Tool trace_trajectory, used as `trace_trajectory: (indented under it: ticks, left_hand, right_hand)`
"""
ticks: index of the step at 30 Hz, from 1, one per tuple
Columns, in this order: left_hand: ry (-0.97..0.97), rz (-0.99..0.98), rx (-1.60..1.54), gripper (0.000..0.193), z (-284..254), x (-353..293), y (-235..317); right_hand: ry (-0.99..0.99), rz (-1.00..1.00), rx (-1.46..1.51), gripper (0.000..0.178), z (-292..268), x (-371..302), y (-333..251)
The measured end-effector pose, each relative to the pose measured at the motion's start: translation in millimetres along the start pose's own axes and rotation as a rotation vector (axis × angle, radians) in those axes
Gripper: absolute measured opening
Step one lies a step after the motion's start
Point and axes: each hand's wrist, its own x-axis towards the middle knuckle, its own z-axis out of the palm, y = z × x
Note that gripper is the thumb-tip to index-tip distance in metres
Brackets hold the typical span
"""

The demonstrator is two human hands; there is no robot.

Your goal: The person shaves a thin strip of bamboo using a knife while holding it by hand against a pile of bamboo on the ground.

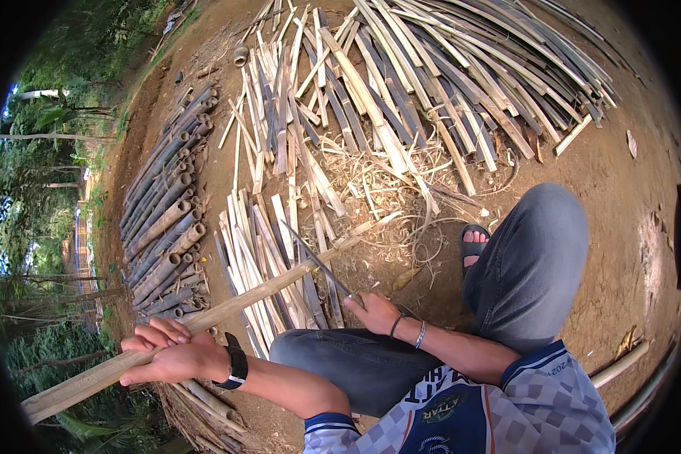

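A long split bamboo slat [257, 293] runs slantwise from the lower left to the shavings near the middle. My left hand [178, 357], a dark watch on its wrist, grips the slat toward its lower left end, with the slat passing between thumb and fingers. My right hand [374, 313] is closed around a knife, its handle mostly hidden by the fingers. The knife's dark, narrow blade [316, 261] points up and left and crosses the slat. Whether the edge bites into the bamboo cannot be made out.
Pale split strips [242, 234] lie under and beyond the slat. A large pile of strips [446, 68] spreads across the far side. Curly shavings [371, 178] cover the dirt ahead. Stacked bamboo poles [163, 212] line the left. My bent knee [545, 227] rises at right.
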Motion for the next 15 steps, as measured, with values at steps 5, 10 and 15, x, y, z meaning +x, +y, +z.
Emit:
trace_trajectory:
  ticks: [5,10,15]
  left_hand:
    - [0.015,-0.007,-0.022,0.06,-1,-3,-1]
    - [0.008,-0.032,-0.023,0.059,3,-2,2]
    - [0.044,-0.012,0.007,0.059,2,0,2]
  right_hand:
    - [-0.144,-0.283,0.005,0.06,-10,-21,-50]
    - [-0.056,0.185,-0.136,0.062,-19,17,43]
    - [-0.031,0.077,-0.117,0.06,-3,-2,8]
